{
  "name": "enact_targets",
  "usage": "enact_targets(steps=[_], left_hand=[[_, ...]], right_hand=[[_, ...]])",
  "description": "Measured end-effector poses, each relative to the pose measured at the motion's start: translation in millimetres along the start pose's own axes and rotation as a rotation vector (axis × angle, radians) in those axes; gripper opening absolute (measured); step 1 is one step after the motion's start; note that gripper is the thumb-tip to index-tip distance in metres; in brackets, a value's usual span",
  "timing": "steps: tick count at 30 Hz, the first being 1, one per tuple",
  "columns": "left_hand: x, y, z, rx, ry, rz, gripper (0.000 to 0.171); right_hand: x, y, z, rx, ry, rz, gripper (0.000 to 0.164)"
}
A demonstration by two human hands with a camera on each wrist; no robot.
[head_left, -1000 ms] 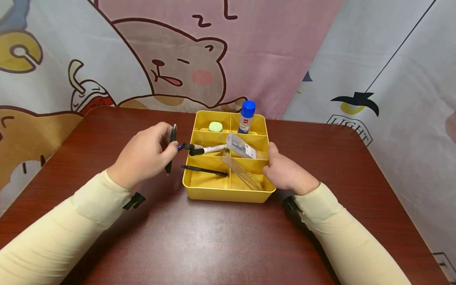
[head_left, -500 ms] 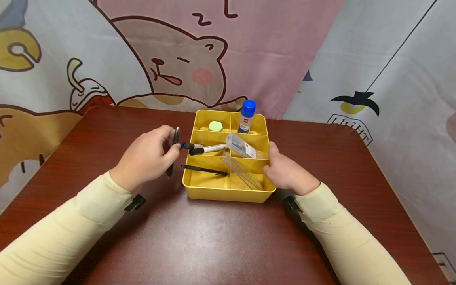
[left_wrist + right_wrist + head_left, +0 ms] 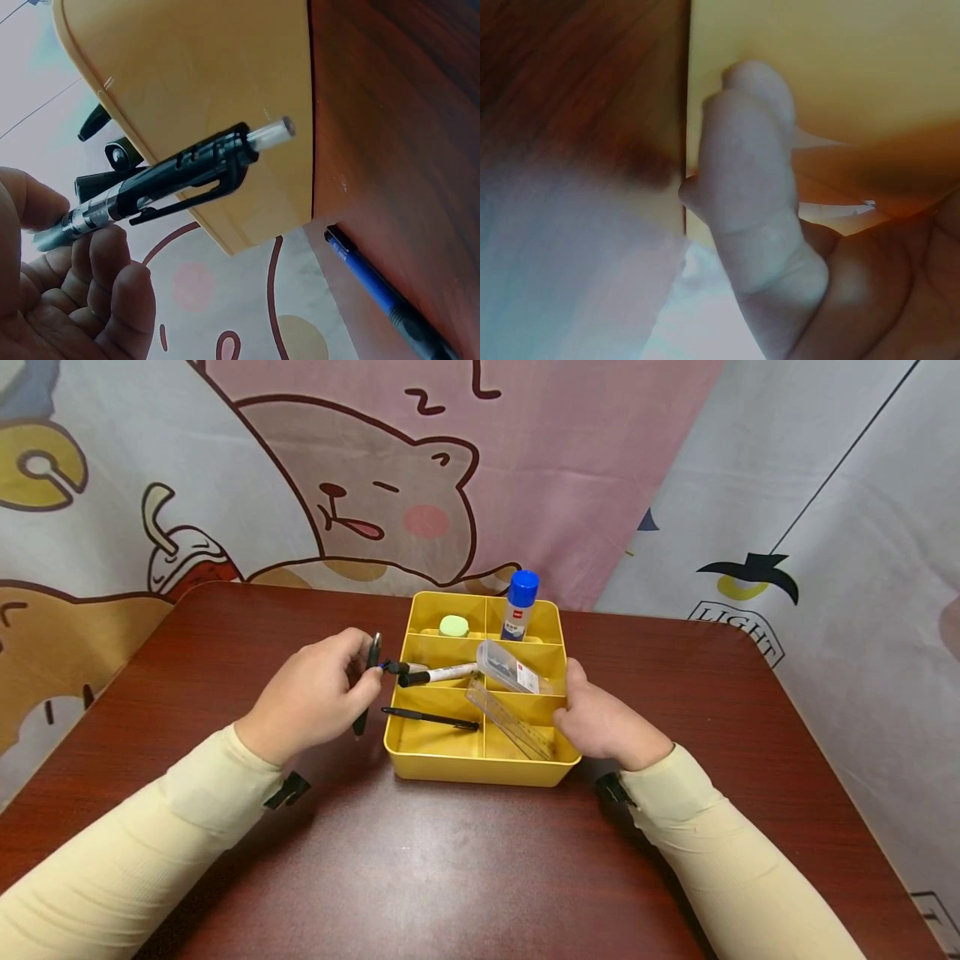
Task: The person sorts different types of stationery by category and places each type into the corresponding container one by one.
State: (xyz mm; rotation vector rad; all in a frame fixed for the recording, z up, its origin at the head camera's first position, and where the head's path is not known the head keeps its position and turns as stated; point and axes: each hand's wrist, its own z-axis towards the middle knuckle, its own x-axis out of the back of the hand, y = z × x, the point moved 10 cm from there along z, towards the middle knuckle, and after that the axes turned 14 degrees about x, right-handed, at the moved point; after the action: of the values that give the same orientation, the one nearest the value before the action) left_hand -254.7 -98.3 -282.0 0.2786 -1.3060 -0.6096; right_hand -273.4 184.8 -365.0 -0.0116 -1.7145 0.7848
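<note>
In the head view my left hand (image 3: 311,693) pinches a black pen (image 3: 367,685) upright beside the left wall of a yellow divided organizer box (image 3: 480,770). The left wrist view shows this pen's clip and clear end, thumb and fingertips around its other end. My right hand (image 3: 609,714) holds the box's right wall, thumb over the rim; in the right wrist view fingers (image 3: 746,165) lie along the outer wall. Inside the box are a black pen (image 3: 431,718), a white marker with black cap (image 3: 442,675), a clear ruler (image 3: 510,722) and a clear plastic case (image 3: 510,668).
A glue stick with blue cap (image 3: 519,606) stands in the back right compartment, a pale green item (image 3: 453,627) in the back left one. A blue pen (image 3: 382,289) lies on the dark wooden table (image 3: 450,877) beside the box. A cartoon-print cloth (image 3: 570,460) hangs behind.
My left hand has shifted slightly right and toward me with the pen, closer to the box. My right hand and the box have stayed in place.
</note>
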Motion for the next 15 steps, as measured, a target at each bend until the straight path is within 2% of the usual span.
enact_targets(steps=[15], left_hand=[[-1.3,4.3,-1.9,-0.028,0.003,-0.007,0.012]], right_hand=[[0.4,-0.1,-0.2,0.01,0.004,-0.004,0.063]])
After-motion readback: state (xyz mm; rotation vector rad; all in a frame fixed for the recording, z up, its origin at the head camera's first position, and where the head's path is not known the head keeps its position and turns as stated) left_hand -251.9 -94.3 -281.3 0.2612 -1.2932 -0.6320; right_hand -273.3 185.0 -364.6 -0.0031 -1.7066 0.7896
